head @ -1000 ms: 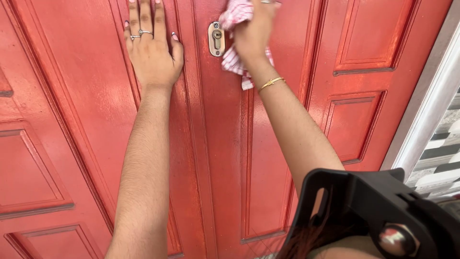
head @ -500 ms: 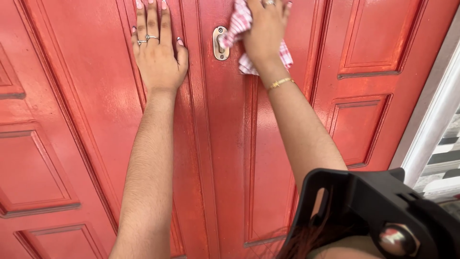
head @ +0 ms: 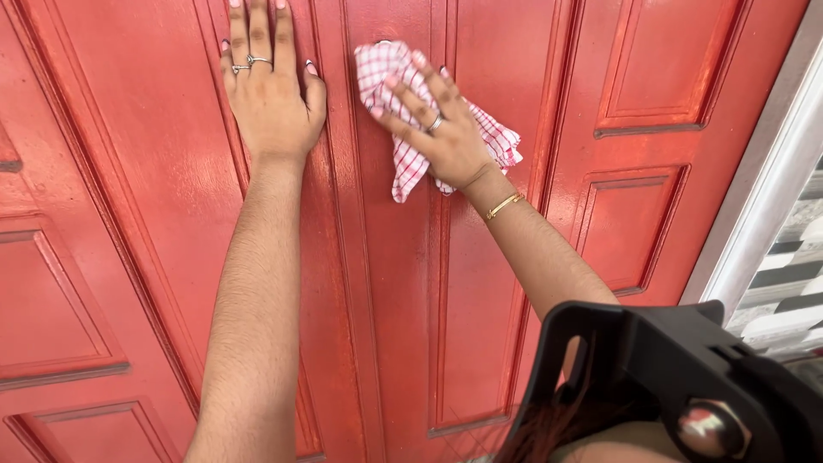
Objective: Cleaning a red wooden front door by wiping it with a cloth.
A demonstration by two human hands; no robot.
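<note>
Red-and-white checked cloth (head: 403, 129) lies crumpled under the right hand (head: 441, 137), fingers spread, pressing it against the red door (head: 154, 189); left hand (head: 270, 94) rests flat, open.

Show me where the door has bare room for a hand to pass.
Free: the strip below the cloth between the two forearms, and the panels right of the right hand. Crowded: the top centre, where the left hand lies flat beside the cloth on the door.
</note>
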